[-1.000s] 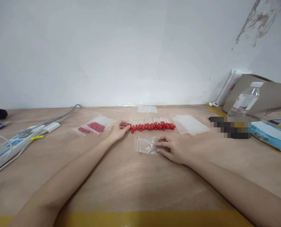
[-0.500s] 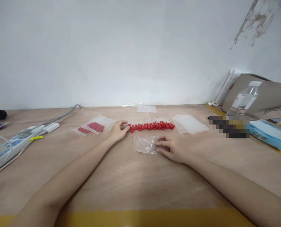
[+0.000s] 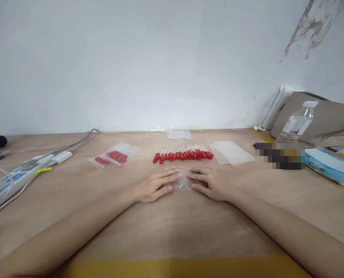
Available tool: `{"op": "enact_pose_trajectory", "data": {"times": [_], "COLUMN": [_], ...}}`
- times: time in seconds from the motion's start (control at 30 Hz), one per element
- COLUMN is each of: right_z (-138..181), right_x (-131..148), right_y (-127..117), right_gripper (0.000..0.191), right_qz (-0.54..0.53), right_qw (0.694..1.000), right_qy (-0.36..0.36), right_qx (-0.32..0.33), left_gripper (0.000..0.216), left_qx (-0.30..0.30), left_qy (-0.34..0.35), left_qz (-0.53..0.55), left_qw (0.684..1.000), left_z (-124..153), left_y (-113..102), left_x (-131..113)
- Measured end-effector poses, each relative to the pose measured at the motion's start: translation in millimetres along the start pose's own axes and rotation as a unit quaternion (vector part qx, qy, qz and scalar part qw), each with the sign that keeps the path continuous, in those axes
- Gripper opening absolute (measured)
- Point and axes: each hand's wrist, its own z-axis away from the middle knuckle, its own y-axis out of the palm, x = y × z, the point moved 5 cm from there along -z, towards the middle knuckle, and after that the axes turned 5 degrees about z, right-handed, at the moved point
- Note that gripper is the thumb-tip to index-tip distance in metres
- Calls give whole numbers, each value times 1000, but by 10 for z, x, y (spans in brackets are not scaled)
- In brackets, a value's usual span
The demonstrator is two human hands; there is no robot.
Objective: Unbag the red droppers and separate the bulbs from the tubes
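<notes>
A small clear zip bag (image 3: 184, 181) lies on the brown table (image 3: 172, 224), in front of me. My left hand (image 3: 157, 185) rests on the bag's left end with its fingers stretched flat. My right hand (image 3: 208, 183) holds the bag's right end, fingers bent and pressed onto it. Just beyond both hands lies a row of several white sticks with red tips (image 3: 183, 155), side by side. No stick is in either hand.
Two filled zip bags of red-tipped sticks (image 3: 114, 156) lie at the left, with a stack of empty bags (image 3: 231, 153) at the right and one more bag (image 3: 179, 134) by the wall. A power strip with cables (image 3: 24, 172) is far left. A water bottle (image 3: 295, 122), cardboard (image 3: 322, 116) and a blue pack (image 3: 328, 166) are far right.
My left hand left the left end of the stick row and came back and right onto the clear bag. My right hand stayed on the bag.
</notes>
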Motion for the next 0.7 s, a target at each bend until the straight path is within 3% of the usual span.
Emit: {"op": "enact_pose_trajectory", "data": {"times": [0.13, 0.3, 0.4, 0.57, 0.7], "right_z": [-8, -122, -188, -198, -150], "right_x": [10, -100, -214, -245, -244], "right_y": [-33, -56, -6, 33, 3], "right_gripper": [43, 37, 28, 16, 16], "right_qz": [3, -44, -20, -4, 0], "right_qw": [1000, 993, 987, 987, 986], "right_qy": [20, 86, 149, 151, 159], "right_qx": [1, -60, -61, -47, -38], "left_gripper": [42, 41, 41, 42, 40], "left_qx": [81, 97, 97, 5, -116], "left_qy": [-42, -56, -47, -59, -121], "left_qz": [1, 3, 15, 25, -34], "left_qw": [996, 994, 994, 998, 985], "left_z": [114, 174, 164, 168, 245], "left_y": [31, 3, 25, -68, -366], "left_x": [17, 11, -12, 11, 204]}}
